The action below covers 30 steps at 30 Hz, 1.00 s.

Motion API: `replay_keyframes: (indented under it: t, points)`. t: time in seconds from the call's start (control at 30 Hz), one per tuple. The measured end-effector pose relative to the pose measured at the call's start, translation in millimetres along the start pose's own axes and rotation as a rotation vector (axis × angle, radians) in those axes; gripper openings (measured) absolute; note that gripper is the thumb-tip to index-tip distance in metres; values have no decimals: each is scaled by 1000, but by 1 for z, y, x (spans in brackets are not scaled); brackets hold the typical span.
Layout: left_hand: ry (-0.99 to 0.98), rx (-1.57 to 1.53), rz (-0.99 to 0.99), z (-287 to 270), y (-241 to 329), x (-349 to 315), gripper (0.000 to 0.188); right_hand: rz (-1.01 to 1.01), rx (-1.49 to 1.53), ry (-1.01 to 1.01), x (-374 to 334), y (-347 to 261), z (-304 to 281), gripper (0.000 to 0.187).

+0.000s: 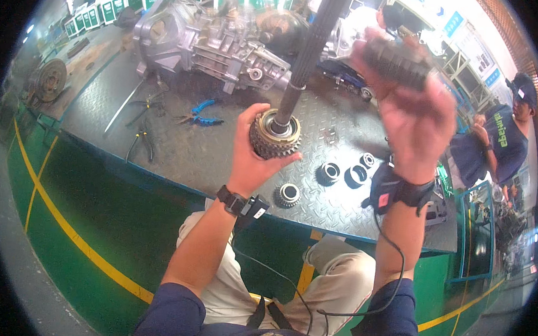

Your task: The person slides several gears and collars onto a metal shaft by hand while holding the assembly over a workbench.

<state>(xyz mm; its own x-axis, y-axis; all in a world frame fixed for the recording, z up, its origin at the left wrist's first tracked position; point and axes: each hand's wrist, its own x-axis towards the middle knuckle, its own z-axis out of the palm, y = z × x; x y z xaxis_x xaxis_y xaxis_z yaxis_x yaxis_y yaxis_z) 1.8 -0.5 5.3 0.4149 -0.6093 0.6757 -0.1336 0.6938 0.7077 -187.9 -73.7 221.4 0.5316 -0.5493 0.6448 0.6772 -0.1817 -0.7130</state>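
My left hand (251,158) is closed round a toothed gear (275,138) with a brass-coloured ring on top. A long dark splined shaft (310,55) rises out of the gear's centre and leans to the right toward the top of the view. To the right, my raised right hand (416,117) grips a dark ribbed gear (399,62); both are blurred by motion. On the metal-topped workbench (222,148) below lie a small gear (289,195), a bearing ring (329,173), a dark ring (357,175) and a smaller bearing (368,160).
A silver gearbox housing (208,45) stands at the back of the bench. Blue-handled pliers (204,114), black-and-yellow pliers (141,141) and a thin rod (123,106) lie to the left. At the far right is another person (501,133). Cables hang from my wrist devices.
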Motion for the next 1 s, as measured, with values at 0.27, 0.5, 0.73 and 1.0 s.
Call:
replay_keyframes:
  t: [0.27,0.5,0.73,1.0]
  points:
    - [-30,125,25,-1,9,2,109,-319,-227,-184,81,-11,54,46]
    - [-1,-124,-93,1,13,9,110,-11,-553,-118,34,44,38,59]
    - [56,-208,-127,3,19,4,94,157,-481,-217,-21,96,14,72]
    - [51,-110,-26,6,1,4,96,200,-409,-169,-40,110,7,74]
